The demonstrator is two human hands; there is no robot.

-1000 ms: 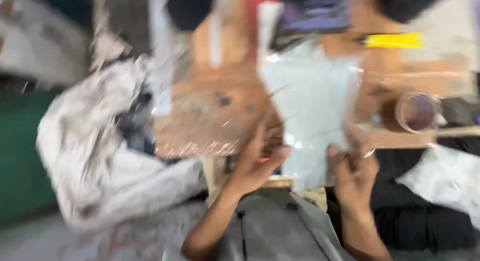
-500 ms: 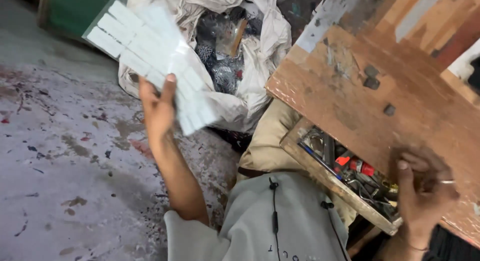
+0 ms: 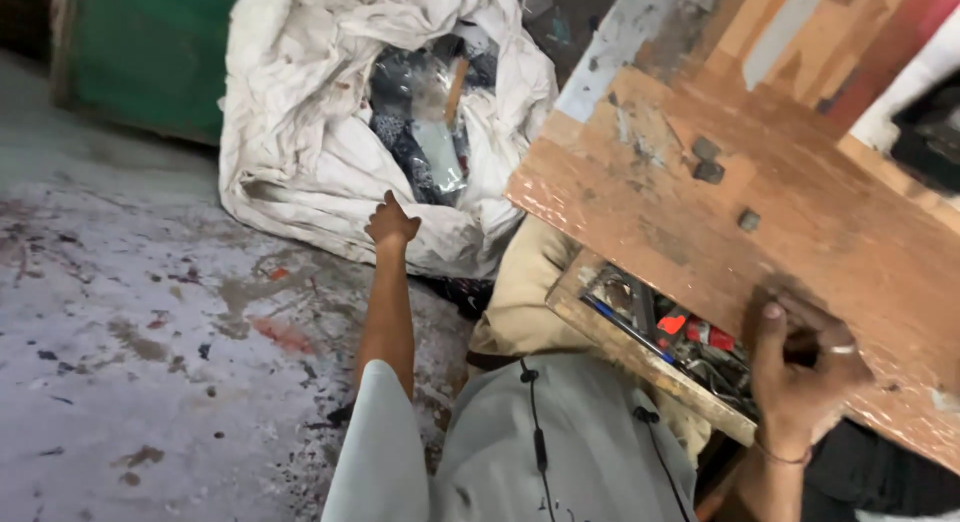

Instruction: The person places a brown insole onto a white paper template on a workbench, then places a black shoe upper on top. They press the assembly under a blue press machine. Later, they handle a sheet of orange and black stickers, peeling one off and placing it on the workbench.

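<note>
My left hand reaches out to the lip of a big white sack on the floor. Its fingers are curled and it holds nothing. Inside the sack's mouth lie dark patterned scraps and a clear plastic sheet. My right hand, with a ring on one finger, grips the near edge of a worn wooden table top. Just under that edge an open wooden drawer holds small tools and red bits.
The stained grey concrete floor spreads to the left. A green bin stands behind the sack. Small dark blocks lie on the table top. My grey shirt and an earphone cable fill the bottom centre.
Half a second ago my left hand held a clear plastic sheet over the sack; now the hand is empty and lower. My right hand stays on the table edge.
</note>
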